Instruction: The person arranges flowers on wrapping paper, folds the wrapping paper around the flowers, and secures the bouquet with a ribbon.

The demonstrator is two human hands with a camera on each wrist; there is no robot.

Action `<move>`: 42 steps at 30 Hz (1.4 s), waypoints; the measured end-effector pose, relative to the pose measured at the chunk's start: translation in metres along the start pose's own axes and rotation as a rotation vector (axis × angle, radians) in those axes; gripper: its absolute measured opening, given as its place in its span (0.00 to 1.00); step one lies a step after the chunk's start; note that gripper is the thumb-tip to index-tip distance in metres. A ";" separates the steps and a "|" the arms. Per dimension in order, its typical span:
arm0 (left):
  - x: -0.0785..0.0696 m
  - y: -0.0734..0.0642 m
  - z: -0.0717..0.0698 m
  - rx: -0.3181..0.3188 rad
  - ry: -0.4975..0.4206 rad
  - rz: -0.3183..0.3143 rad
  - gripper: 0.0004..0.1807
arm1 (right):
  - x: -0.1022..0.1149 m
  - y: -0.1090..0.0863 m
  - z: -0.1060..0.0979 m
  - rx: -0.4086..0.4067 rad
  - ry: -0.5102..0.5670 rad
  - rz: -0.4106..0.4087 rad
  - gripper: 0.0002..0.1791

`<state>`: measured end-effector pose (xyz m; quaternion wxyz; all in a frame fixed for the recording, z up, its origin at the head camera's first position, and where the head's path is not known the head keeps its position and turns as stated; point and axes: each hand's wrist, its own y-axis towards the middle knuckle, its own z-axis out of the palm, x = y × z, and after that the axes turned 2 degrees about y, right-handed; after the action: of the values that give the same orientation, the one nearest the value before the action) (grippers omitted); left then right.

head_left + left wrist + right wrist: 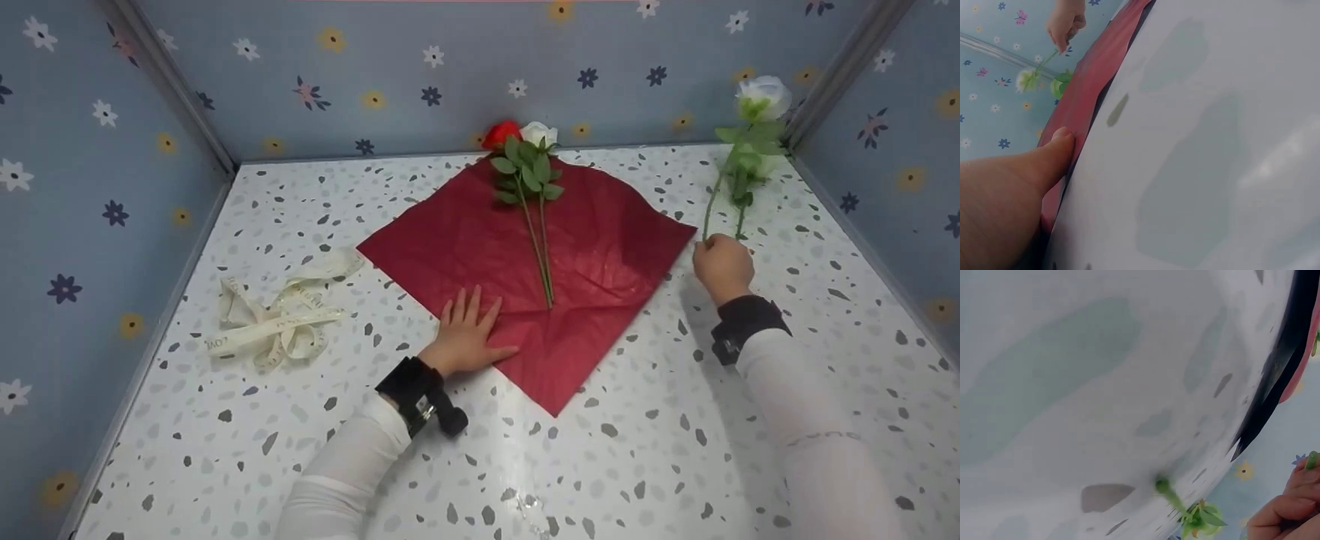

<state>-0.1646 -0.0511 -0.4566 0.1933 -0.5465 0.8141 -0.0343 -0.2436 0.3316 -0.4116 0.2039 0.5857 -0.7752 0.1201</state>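
Note:
My left hand [465, 341] lies with its fingers spread on the near left edge of a dark red sheet of wrapping paper [600, 225]. In the left wrist view its thumb [1053, 157] rests against the paper's edge. My right hand [724, 268] grips the stem of a white rose [763, 99] to the right of the paper, bloom up and away from me. Behind that stem is a second green-stemmed flower [744, 196], its bloom partly hidden. On the paper lie a red rose [501, 136] and another white rose [540, 135], stems pointing toward me.
A loose heap of cream printed ribbon [277, 322] lies left of the paper. The speckled white table [337, 465] is bordered by flower-patterned panels [465, 75] at the back and both sides.

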 end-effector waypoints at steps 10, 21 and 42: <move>0.002 0.000 0.001 -0.026 -0.019 0.013 0.47 | 0.066 -0.007 0.017 -0.052 0.094 -0.178 0.17; 0.001 0.001 0.005 -0.027 -0.021 0.006 0.48 | 0.115 -0.021 0.042 -0.012 0.119 -0.279 0.14; 0.001 0.001 0.003 -0.032 -0.015 0.009 0.48 | 0.157 -0.051 0.088 0.142 0.037 -0.369 0.14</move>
<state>-0.1650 -0.0513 -0.4599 0.1909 -0.5460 0.8156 -0.0162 -0.2465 0.1446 -0.4212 0.1950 0.7284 -0.6405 0.1458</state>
